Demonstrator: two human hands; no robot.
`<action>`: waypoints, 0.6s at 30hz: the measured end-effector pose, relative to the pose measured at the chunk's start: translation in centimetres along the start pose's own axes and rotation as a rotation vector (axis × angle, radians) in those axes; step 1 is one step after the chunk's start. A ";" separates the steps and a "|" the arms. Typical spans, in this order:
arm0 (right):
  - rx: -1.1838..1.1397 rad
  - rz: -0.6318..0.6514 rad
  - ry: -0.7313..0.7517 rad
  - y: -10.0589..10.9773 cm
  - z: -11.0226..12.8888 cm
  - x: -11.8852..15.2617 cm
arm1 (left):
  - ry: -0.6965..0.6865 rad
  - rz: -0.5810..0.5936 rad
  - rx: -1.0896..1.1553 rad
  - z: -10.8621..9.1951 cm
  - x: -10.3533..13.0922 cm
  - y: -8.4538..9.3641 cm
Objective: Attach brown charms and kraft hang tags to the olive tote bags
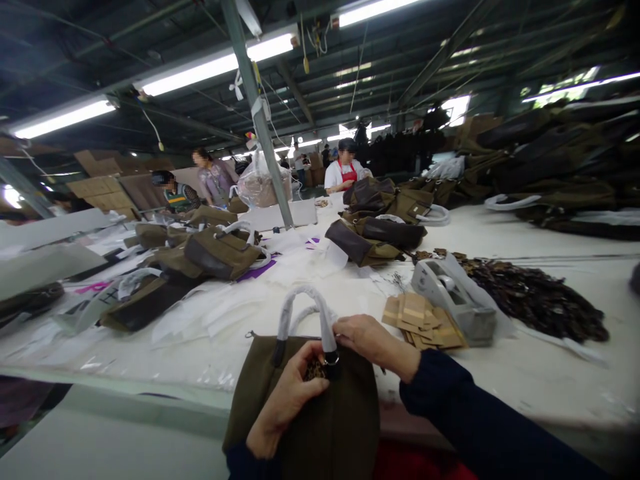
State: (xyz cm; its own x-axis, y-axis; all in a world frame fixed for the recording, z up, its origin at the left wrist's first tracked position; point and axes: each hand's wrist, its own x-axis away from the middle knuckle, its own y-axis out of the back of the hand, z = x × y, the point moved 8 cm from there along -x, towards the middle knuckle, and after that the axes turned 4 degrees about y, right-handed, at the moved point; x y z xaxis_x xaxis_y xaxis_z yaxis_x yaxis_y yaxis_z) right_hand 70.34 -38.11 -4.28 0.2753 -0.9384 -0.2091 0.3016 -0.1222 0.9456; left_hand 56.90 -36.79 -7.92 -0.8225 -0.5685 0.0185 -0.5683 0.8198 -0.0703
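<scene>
An olive-green bag (330, 420) with white-wrapped handles (304, 293) stands upright at the table's near edge. My left hand (295, 387) is curled round a small brown patterned piece (315, 369) against the bag's front, beside the metal ring at the handle's base. On the right, my right hand (363, 337) pinches at the bag's top edge, close behind the same handle end; what its fingers hold, if anything, is hidden.
Right of the bag are brown cardboard tags (420, 320), a grey tape dispenser (455, 300) and a heap of dark brown pieces (540, 297). More bags lie left (215, 253) and ahead (370, 233). People work across the table (345, 170).
</scene>
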 end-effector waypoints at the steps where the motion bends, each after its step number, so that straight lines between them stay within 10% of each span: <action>1: -0.002 0.014 0.005 0.2 -0.1 0.2 | 0.011 -0.036 0.000 0.3 -0.1 0.3; 18: 0.120 -0.023 -0.052 1.3 0.8 -0.6 | 0.008 0.013 0.145 0.7 0.0 0.4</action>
State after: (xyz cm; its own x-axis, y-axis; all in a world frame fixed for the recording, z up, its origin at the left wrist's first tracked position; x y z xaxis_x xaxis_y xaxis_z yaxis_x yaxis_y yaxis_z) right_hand 69.84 -37.91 -2.75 0.2208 -0.9500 -0.2210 0.1947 -0.1791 0.9644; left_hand 56.67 -36.55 -8.62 -0.8300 -0.5572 0.0249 -0.5489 0.8081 -0.2139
